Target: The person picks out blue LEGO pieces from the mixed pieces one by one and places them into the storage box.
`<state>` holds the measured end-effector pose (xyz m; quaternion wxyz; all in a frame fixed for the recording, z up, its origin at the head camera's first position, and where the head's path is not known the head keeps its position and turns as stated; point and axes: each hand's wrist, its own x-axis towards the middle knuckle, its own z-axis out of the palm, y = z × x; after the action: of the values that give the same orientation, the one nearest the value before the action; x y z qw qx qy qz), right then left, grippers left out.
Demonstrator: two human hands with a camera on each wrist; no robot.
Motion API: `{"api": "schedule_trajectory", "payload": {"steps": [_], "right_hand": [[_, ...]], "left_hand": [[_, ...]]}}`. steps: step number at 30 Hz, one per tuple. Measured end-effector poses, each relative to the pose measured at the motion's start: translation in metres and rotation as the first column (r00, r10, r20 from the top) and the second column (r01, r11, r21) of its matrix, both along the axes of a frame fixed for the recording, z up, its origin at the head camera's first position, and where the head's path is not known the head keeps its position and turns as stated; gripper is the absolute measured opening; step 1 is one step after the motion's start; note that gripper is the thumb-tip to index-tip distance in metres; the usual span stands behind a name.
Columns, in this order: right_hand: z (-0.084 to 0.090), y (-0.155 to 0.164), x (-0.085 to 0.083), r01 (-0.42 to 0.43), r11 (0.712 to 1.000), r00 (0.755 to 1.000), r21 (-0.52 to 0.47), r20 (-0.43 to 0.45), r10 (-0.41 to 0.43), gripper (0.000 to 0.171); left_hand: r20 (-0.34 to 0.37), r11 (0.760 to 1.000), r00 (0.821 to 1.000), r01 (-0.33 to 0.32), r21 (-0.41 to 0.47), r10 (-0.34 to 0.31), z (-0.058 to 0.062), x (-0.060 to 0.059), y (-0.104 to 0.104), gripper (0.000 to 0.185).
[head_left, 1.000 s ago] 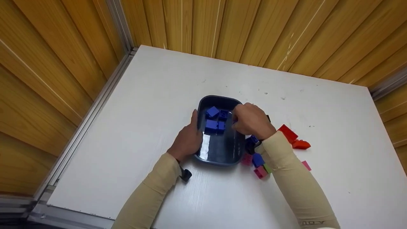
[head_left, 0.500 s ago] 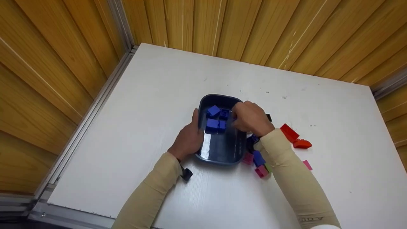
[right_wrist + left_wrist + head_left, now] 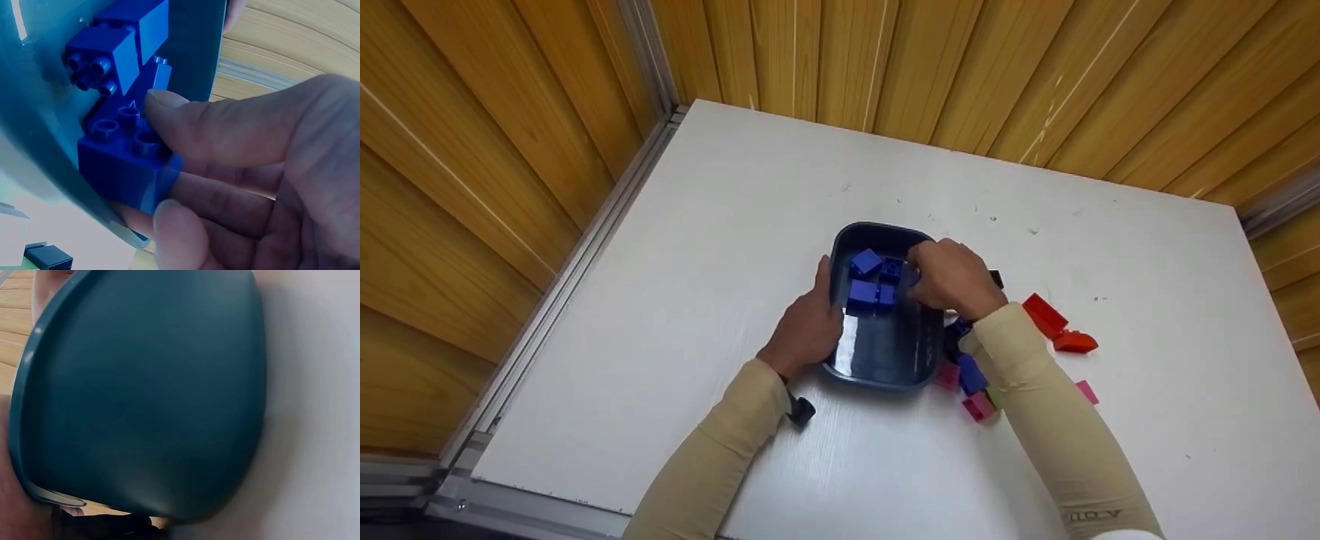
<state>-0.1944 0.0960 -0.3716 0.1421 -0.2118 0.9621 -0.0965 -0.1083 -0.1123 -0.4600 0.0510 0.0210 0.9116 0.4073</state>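
Box [image 3: 885,352] sits midway across the surface [image 3: 720,225]. Left hand [image 3: 802,330] grips its side toward the surface's left edge; right hand [image 3: 956,279] pinches a blue brick [image 3: 121,171] just inside the opposite side. Apparently adding to the other bricks [image 3: 862,292]; next likely calls for placing, letting go.

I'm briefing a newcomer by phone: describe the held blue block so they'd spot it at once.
On the white table, find the dark tray. Over its right side is the right hand. It pinches the blue block; the tray's other blocks lie unheld.
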Motion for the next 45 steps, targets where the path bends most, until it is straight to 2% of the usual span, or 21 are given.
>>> {"api": "schedule_trajectory", "payload": {"steps": [7, 13, 17, 23, 30, 38, 45], "right_hand": [[-0.001, -0.004, -0.004, 0.027, 1.0, 0.999, -0.01, 0.02, -0.026, 0.043], [-0.006, -0.004, -0.008, -0.002, 1.0, 0.999, -0.004, -0.045, 0.002, 0.04], [-0.008, -0.004, -0.011, -0.002, 1.0, 0.998, 0.0, -0.057, 0.002, 0.037], [-0.01, -0.004, -0.015, -0.016, 1.0, 0.998, 0.002, -0.055, 0.017, 0.03], [-0.011, -0.007, -0.02, -0.039, 0.999, 0.997, 0.013, -0.063, 0.039, 0.024], [-0.014, -0.013, -0.024, -0.046, 0.998, 0.996, 0.042, -0.076, 0.049, 0.006], [-0.017, -0.017, -0.027, -0.057, 0.997, 0.995, 0.055, -0.084, 0.061, 0.025]], "left_hand": [[0.01, 1.0, 1.0, -0.003, 0.002, 0.003, 0.0, 0.0, 0.001, 0.074], [0.012, 1.0, 1.0, -0.007, -0.009, 0.007, 0.0, -0.002, 0.001, 0.074], [0.017, 1.0, 1.0, -0.008, -0.014, 0.008, 0.001, -0.002, 0.001, 0.074], [0.024, 1.0, 1.0, -0.006, -0.008, 0.006, 0.001, -0.001, 0.002, 0.075], [0.0, 1.0, 1.0, -0.004, -0.001, 0.004, 0.003, 0.0, 0.001, 0.074], [-0.01, 1.0, 1.0, 0.0, 0.002, 0.0, 0.001, 0.0, 0.002, 0.073], [0.001, 1.0, 1.0, 0.014, -0.028, -0.014, 0.0, -0.001, 0.0, 0.073]]}}
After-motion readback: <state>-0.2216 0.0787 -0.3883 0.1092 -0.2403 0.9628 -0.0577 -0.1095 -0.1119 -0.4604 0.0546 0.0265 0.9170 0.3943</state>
